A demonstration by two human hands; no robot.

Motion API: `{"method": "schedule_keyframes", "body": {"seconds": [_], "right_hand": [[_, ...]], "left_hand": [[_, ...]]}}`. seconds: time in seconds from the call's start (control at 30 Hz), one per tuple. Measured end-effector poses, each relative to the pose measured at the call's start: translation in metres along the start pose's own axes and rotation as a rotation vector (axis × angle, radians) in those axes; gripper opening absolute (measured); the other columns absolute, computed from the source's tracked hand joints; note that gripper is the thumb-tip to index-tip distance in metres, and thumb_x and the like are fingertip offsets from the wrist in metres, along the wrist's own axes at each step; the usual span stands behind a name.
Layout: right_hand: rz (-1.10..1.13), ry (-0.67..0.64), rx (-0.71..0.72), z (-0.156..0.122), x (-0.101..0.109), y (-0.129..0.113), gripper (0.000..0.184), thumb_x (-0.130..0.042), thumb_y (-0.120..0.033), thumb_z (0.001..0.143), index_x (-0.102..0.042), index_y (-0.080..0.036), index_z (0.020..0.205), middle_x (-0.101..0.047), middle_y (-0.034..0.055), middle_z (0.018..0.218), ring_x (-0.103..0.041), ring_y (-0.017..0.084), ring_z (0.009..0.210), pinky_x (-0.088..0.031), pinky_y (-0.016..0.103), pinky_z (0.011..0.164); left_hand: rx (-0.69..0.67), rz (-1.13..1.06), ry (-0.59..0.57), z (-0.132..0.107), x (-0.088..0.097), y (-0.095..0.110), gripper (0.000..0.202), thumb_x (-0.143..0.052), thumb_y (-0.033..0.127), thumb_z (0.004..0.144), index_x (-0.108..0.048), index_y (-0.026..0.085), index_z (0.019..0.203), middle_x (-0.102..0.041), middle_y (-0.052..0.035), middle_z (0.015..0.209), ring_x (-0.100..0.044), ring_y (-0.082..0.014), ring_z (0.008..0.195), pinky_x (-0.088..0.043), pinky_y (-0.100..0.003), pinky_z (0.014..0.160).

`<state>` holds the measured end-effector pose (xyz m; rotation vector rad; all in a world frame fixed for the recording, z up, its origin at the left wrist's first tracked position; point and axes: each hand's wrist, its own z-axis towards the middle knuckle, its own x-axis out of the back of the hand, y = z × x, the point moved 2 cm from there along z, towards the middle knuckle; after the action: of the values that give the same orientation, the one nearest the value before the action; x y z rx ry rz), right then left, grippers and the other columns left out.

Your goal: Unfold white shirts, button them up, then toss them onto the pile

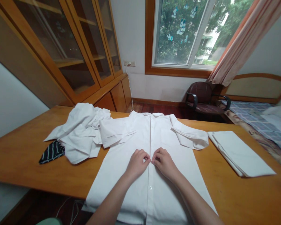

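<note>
Across the table (18, 150), the shirt (140, 184) is spread flat, front up, with its collar (140, 114) at the far side and its lower corner hung past the near edge. At the placket (150, 137), around the middle of the shirt, the cloth is pinched between thumb and forefinger by both the left hand (137, 164) and the right hand (165, 162); whether a button is gripped there cannot be told. Below the hands, another button (150, 187) is left uncovered. If the placket is tugged unevenly, the front could be skewed or creased; if too much force is used, stitching could be strained. Because a corner overhangs, the shirt could be dragged askew by a brush of the body. By such a drag, the white pile (81, 134) beside one sleeve (114, 129) could also be shifted, and the folded cloth (242, 153) nudged.
</note>
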<state>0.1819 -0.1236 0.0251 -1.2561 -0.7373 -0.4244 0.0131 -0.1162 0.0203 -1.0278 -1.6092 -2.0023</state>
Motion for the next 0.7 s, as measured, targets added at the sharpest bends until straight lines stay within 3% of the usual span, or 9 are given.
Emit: {"method": "schedule_keyframes", "body": {"seconds": [0.7], "right_hand": [[0.034,0.03,-0.011,-0.0021,-0.0031,0.0017,0.012,-0.069,-0.012,0.081,-0.068,-0.022,0.074,-0.064,0.0032,0.094,-0.058,0.021,0.091,-0.045,0.034,0.083]], "left_hand": [[0.003,-0.014,-0.016,0.0,0.0025,0.0,0.011,-0.059,0.018,0.084,-0.063,0.02,0.075,-0.064,-0.0028,0.084,-0.054,-0.0221,0.089,-0.04,-0.037,0.085]]}}
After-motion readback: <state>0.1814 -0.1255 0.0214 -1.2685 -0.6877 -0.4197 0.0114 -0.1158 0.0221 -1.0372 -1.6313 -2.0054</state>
